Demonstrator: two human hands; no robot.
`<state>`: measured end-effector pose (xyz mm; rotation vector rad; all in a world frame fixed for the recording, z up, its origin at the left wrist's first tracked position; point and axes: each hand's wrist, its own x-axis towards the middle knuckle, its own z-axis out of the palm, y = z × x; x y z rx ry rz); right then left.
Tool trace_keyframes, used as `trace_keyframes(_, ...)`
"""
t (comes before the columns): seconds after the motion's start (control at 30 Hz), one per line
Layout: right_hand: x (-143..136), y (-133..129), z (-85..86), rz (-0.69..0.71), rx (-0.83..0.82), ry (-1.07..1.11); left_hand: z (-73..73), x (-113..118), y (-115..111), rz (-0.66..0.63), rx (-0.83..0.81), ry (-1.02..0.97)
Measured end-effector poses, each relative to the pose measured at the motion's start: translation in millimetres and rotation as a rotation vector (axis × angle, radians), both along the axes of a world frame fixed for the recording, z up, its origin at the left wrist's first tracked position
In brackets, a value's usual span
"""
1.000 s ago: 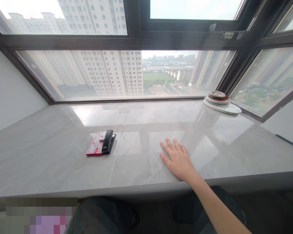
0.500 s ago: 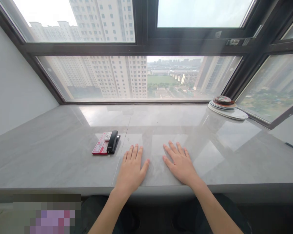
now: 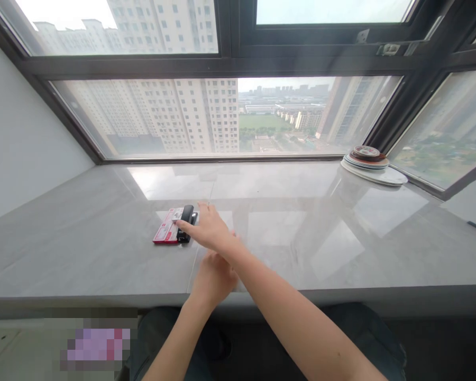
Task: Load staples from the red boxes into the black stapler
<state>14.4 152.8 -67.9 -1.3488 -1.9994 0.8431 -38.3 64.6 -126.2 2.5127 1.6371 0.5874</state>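
Grey tabletop (image 3: 83, 248) stretches below the window (image 3: 122, 65). Left of its centre, between front and back edges, the black stapler (image 3: 186, 212) lies beside a red-and-white box (image 3: 167, 228). My right grip (image 3: 212, 230) is wide, close to it; my left grip (image 3: 216, 276) I cannot tell. Best, I think, is closing around the stapler without pushing the box.

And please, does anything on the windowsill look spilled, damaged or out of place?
Nothing looks spilled or damaged. The black stapler by the right hand stands upright. Only the plate stack in the right corner looks slightly askew: its white bottom plate juts out rightward beneath the smaller ones.
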Motion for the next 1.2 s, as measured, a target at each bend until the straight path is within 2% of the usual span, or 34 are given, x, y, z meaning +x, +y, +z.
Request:
trace_keyframes(0.1, -40.3, 26.4, -0.5, -0.025, -0.025, -0.101, -5.1, -3.3, 2.5, -0.057, 0.020, 0.077)
trace_keyframes(0.2, -49.0, 44.7, -1.7, 0.012, 0.070, -0.245, 0.1, -0.8, 1.3, -0.046, 0.025, 0.040)
trace_keyframes(0.3, -25.7, 51.2, 0.1, 0.067, 0.135, -0.313, 11.9, 4.2, -3.0, 0.027, 0.023, -0.084)
trace_keyframes(0.4, 20.5, 45.7, 2.2, 0.088, 0.183, -0.333, 19.8, 5.5, -4.9, 0.029, 0.020, -0.219)
trace_keyframes(0.53, 86.3, 20.3, -1.7, 0.073, 0.234, -0.325, 19.4, 3.7, -2.2, 0.089, -0.004, -0.313)
trace_keyframes(0.6, 106.4, 3.0, -7.7, 0.020, 0.280, -0.284, 17.8, 4.8, -0.9, 0.104, 0.030, -0.279)
trace_keyframes(0.7, 113.1, -19.1, -19.3, -0.145, 0.352, -0.240, 16.4, 9.0, -0.6, 0.033, 0.070, -0.158)
trace_keyframes(0.83, 97.4, -29.9, -27.9, -0.314, 0.361, -0.223, 16.0, 13.6, -0.9, -0.005, 0.042, -0.054)
trace_keyframes(0.93, 90.2, -27.1, -22.5, -0.372, 0.352, -0.112, 14.9, 14.7, 0.2, 0.032, 0.046, -0.056)
trace_keyframes(1.0, 92.7, -23.5, -15.5, -0.387, 0.350, 0.041, 13.4, 15.0, 1.5, 0.055, 0.057, -0.061)
trace_keyframes(1.1, 107.1, -18.1, -8.7, -0.384, 0.338, 0.352, 10.7, 15.4, 3.2, 0.085, 0.072, -0.068)
trace_keyframes(1.2, 131.7, -13.0, -14.8, -0.470, 0.286, 0.684, 8.9, 16.0, 3.9, 0.098, 0.081, -0.076)
